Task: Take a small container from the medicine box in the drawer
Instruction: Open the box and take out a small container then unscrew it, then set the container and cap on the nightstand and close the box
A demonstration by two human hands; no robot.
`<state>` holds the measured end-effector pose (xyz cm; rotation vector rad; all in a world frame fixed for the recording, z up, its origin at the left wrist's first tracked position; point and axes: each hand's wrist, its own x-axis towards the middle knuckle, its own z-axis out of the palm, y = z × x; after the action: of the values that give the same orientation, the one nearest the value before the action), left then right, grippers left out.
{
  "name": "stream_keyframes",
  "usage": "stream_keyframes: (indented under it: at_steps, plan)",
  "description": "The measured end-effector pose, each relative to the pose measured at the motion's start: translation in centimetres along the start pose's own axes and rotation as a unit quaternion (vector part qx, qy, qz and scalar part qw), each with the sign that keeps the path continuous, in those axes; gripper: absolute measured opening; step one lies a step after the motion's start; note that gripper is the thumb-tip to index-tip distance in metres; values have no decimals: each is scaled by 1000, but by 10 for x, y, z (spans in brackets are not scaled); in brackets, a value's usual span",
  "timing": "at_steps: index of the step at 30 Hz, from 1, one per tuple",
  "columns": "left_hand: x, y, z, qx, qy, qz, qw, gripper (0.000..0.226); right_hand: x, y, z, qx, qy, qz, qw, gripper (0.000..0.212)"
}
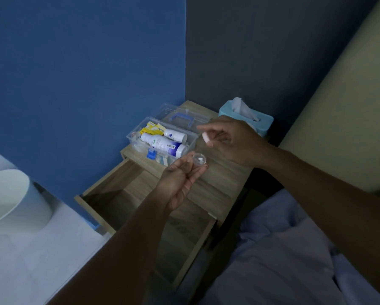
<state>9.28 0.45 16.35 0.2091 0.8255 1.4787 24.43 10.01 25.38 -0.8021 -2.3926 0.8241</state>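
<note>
While the drawer (pixel 127 201) gapes, the medicine box (pixel 160 139) sits open on the nightstand (pixel 220 179), holding white bottles (pixel 162 146) and packets. Left hand (pixel 180 183) pinches the small clear container (pixel 199 160), something white inside. Right hand (pixel 233 139) grips a pinkish lid (pixel 206 138).

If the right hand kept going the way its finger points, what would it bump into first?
Probably the clear medicine box: the right hand points left towards its open lid and bottles. Depth is unclear, so it might pass above.

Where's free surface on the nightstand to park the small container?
Free: the bare wood strip of the nightstand top in front of the medicine box, below the right hand. The open drawer looks bare too. Crowded: the back, taken by the box, its open lid and the tissue box.
</note>
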Motion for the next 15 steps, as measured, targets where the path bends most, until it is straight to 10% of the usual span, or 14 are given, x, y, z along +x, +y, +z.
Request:
stream_keyframes:
  at_steps: [7,15]
  plan:
    - [11,-10,-3,32,-3,3,999,25,-19,35,13,32,125,89,988,16]
    - [46,-28,-22,330,49,89,938,40,-55,109,69,56,184,175,966,15]
